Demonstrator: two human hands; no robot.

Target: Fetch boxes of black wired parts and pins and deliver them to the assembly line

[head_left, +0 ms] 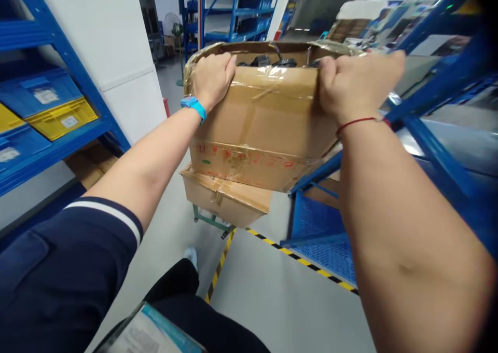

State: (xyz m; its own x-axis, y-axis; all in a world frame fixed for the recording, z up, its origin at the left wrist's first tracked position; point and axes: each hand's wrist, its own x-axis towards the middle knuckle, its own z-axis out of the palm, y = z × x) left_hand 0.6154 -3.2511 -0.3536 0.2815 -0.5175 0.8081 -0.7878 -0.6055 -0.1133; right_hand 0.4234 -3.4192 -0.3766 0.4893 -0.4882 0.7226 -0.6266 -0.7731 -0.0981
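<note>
An open, taped cardboard box [257, 130] with dark parts inside is held up in front of me. My left hand [212, 78] is closed over the box's top left rim; a blue watch sits on that wrist. My right hand [350, 85] grips the top right rim, with a red cord round the wrist. The box partly rests on the edge of a blue shelf [436, 109] at the right.
A second cardboard box [225, 197] sits lower down on a green trolley frame. Blue racks with blue and yellow bins [62, 117] stand at the left. Yellow-black tape [303, 259] marks the grey floor. A blue mesh shelf [322, 233] is low at the right.
</note>
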